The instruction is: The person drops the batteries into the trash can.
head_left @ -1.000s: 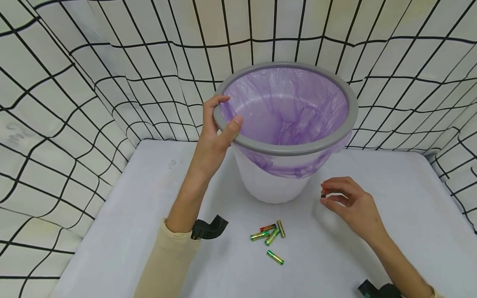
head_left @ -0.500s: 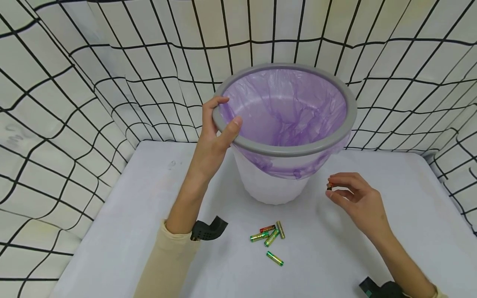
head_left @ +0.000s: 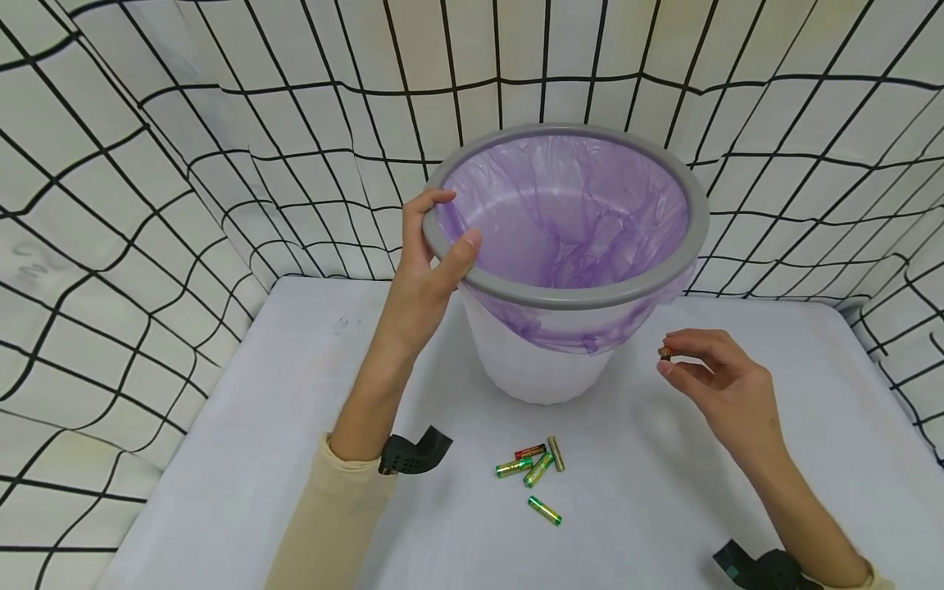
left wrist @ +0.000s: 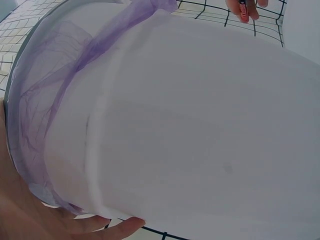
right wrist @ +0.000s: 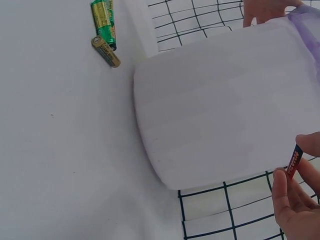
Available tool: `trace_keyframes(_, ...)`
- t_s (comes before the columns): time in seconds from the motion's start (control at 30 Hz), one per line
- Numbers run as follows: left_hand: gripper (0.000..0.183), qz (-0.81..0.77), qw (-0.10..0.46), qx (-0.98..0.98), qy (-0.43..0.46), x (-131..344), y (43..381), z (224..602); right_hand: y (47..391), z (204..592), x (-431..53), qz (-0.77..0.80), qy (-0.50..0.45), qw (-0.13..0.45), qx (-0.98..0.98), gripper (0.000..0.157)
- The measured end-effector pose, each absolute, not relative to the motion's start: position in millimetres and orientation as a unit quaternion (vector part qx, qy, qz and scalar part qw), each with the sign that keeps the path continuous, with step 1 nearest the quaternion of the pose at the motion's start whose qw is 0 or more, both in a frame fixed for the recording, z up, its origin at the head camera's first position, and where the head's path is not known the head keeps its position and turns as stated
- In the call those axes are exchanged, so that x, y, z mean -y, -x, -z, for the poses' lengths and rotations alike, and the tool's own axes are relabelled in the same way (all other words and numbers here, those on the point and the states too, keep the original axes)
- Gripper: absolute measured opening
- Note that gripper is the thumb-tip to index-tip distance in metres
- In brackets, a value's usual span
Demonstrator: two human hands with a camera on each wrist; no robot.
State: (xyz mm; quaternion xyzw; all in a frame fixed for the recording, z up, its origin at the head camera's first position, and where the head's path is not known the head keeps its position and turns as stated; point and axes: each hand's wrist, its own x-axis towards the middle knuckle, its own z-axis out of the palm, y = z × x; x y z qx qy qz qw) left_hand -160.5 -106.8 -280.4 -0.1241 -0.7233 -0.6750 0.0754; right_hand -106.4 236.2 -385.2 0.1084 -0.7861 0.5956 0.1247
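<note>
A white trash bin [head_left: 542,369] with a grey rim [head_left: 583,297] and a purple liner bag [head_left: 575,213] stands on the table. My left hand [head_left: 424,283] grips the rim at its left side, thumb over the top; in the left wrist view its fingers spread along the bin's outer wall. To the right of the bin, above the table, my right hand [head_left: 726,389] pinches a small red and black battery [right wrist: 295,161] between thumb and fingertips. Several green-gold batteries [head_left: 544,510] and a red battery [head_left: 530,451] lie in front of the bin.
White cloth covers the table [head_left: 295,344]. Behind and at both sides rise white walls with a black wire grid [head_left: 332,115]. Each wrist wears a black camera mount [head_left: 415,452].
My right hand has drifted a little right and farther back, away from the bin, with the battery still pinched. The left hand, the bin and the loose batteries stay in place.
</note>
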Motion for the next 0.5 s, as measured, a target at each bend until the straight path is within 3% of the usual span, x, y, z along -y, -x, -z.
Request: trace_keyframes(0.5, 0.058, 0.680, 0.079, 0.718, 0.129, 105.9, 162.2, 281.6, 111.4, 370.7, -235.6, -0.710, -0.139, 0.146, 0.675, 0.031)
